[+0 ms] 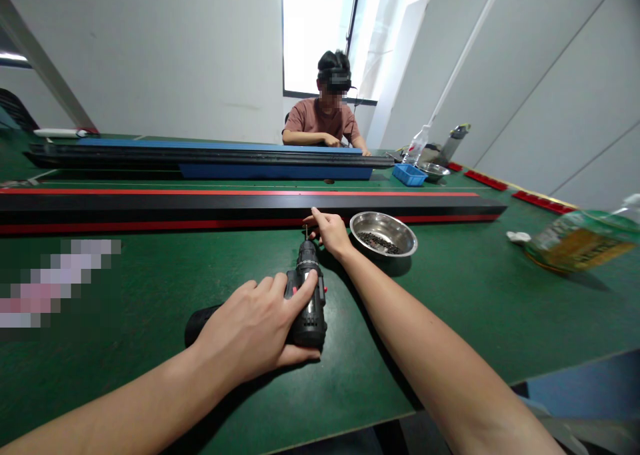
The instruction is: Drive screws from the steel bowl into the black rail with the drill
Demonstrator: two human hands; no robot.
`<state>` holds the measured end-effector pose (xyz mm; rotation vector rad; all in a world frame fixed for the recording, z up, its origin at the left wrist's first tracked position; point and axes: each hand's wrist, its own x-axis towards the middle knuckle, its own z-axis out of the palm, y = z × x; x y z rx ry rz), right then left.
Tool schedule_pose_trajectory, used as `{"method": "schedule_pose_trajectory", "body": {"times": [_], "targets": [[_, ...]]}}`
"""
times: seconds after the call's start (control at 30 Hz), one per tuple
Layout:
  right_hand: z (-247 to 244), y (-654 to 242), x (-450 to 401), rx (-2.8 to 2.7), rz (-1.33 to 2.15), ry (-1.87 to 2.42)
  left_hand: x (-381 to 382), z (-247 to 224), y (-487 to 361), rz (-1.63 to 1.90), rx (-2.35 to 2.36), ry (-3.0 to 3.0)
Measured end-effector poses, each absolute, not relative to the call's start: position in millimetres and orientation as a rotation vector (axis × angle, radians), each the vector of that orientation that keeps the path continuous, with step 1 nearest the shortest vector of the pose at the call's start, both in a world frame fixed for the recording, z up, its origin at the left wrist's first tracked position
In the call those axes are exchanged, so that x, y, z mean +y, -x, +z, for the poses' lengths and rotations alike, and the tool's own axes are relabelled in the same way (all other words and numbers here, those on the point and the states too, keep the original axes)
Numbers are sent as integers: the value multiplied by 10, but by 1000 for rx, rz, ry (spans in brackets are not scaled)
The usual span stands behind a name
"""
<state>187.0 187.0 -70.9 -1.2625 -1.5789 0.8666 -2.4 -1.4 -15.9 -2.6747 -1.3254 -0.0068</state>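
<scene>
My left hand (255, 318) is wrapped round a black cordless drill (311, 318) that lies on its side low over the table, its chuck and bit pointing away from me at the long black-and-red bar (240, 209). The thumb rests on top of the drill body. At the bit's tip, close to the bar's near red edge, my right hand (330, 233) has its fingers drawn together. Whatever they pinch is too small to make out. Just right of that hand stands a round metal bowl (407, 247) with many small dark screws (377, 243) in it.
Behind the bar, more long black profiles (210, 155) lie on blue pieces (270, 172). A co-worker (327, 118) sits across the green table (450, 308). A blue basket (409, 175) and another metal bowl (434, 170) stand back right; a large bottle (583, 241) lies at right.
</scene>
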Motion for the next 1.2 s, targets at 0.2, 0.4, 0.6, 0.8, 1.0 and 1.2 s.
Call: {"method": "schedule_pose_trajectory", "body": {"times": [0.2,0.4,0.6,0.8,1.0,1.2], "targets": [[-719,-1867,1874,-1594,830,1286,-9,-172,28,-3,-1316,2673],[-743,-1846,1867,-1543,728,1324,37,-211,20,0,-1273,2643],[-722,-1849,1858,-1473,696,1389,59,-221,-4,-13,-1251,2619],[-699,-1846,1836,-1479,677,1409,84,-215,-21,-29,-1298,2588],[-701,-1831,1828,-1520,660,1435,92,-207,-20,-34,-1303,2589],[-696,-1829,1833,-1536,659,1435,116,-216,-26,-19,-1301,2585]]}}
